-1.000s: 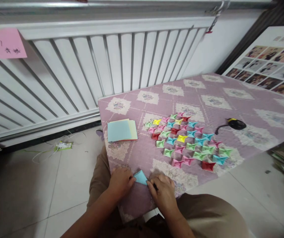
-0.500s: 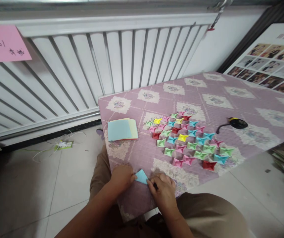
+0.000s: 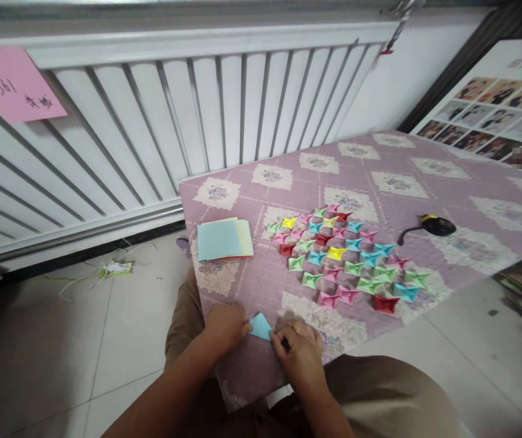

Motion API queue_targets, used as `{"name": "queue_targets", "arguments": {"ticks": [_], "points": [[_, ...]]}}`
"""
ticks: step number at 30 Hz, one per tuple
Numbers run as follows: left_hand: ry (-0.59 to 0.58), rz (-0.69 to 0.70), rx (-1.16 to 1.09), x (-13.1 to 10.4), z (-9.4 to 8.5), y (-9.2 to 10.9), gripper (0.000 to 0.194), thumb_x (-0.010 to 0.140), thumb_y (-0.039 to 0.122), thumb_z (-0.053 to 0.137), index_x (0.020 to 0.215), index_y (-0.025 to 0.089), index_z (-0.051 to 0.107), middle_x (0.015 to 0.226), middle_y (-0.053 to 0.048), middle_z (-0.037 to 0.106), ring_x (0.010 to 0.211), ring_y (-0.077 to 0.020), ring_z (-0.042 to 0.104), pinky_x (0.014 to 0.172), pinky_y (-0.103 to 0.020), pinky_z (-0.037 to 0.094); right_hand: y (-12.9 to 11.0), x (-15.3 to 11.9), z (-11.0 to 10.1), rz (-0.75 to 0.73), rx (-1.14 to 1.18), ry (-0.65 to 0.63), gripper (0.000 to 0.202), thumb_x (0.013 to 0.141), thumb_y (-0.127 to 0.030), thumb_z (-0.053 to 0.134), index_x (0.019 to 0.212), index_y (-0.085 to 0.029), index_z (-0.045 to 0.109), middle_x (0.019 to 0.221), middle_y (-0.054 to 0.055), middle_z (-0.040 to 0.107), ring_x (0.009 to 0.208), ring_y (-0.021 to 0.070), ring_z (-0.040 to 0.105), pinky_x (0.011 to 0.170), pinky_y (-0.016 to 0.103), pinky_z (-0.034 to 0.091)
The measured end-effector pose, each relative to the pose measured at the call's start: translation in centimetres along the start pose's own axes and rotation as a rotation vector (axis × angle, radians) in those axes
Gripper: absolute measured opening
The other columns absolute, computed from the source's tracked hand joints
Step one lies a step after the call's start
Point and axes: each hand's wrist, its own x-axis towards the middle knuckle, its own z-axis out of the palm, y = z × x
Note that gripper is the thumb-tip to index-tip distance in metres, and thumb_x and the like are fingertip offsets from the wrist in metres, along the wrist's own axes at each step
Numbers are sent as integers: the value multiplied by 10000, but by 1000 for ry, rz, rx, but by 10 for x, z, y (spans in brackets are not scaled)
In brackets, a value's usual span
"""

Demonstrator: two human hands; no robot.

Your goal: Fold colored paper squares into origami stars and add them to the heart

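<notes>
Light-blue folded paper (image 3: 260, 326) is sitting on the near end of the purple floral tablecloth (image 3: 261, 286), right between the two hands. White radiator (image 3: 224, 109) is running along the far side. Bunch of colorful origami pieces (image 3: 335, 253) are covering the middle. Left hand (image 3: 227, 325) is pinching the folded paper's left corner, right hand (image 3: 300, 350) is pinching the right one. Paper stack (image 3: 219, 238) is lying up on the left, black-and-yellow gadget (image 3: 438, 225) is resting off to the right.
</notes>
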Motion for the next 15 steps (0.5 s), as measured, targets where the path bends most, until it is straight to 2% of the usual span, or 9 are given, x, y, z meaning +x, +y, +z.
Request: {"name": "queue_targets", "arguments": {"ticks": [11, 15], "points": [[25, 11, 14, 1, 5, -3, 306, 837, 429, 496, 897, 170, 647, 900, -103, 679, 840, -267, 639, 703, -345, 463, 0, 0, 1, 11, -33, 0, 209, 787, -311, 613, 597, -231, 576, 693, -6, 571, 750, 195, 503, 792, 361, 281], [65, 36, 20, -1, 6, -4, 261, 846, 416, 516, 876, 181, 623, 873, -69, 664, 806, -230, 623, 689, -319, 446, -2, 0, -1, -6, -23, 22, 163, 781, -303, 614, 641, -231, 571, 706, -11, 568, 759, 190, 502, 799, 351, 280]]}}
